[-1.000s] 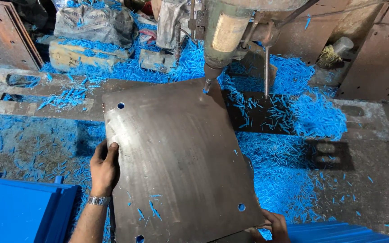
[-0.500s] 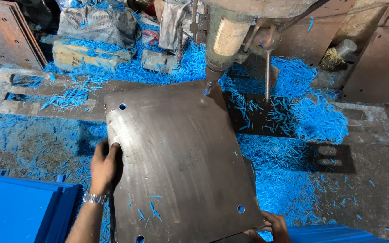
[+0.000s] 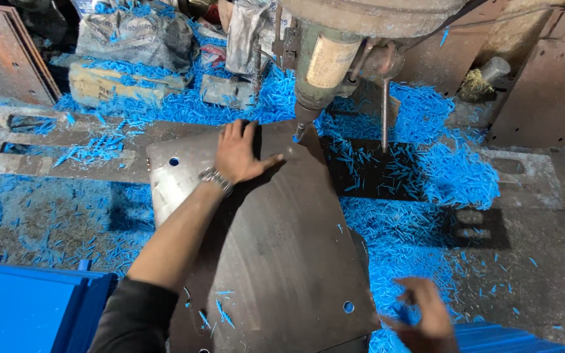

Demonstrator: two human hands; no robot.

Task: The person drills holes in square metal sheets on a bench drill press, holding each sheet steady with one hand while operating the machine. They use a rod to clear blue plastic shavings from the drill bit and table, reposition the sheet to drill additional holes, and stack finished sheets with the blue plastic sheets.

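Head view: a dull grey steel plate (image 3: 269, 248), flat, with drilled corner holes, lies under the drill spindle (image 3: 322, 65) amid blue shavings (image 3: 452, 170). Left hand (image 3: 238, 153), previously gripping the plate's left edge, now presses flat, fingers spread, beside the bit. Right hand (image 3: 423, 320), blurred, hovers open off its near corner.

plate (image 3: 276, 248): dark grey | shavings (image 3: 439, 170): bright blue | bin (image 3: 27, 307): blue

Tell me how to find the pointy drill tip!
Start at the big grey drill press head at the top of the picture. Follow it down to where it narrows above the far corner of the large steel plate, just past the left hand. The drill bit is the short dark point there, unlike the long thin rod hanging to its right.
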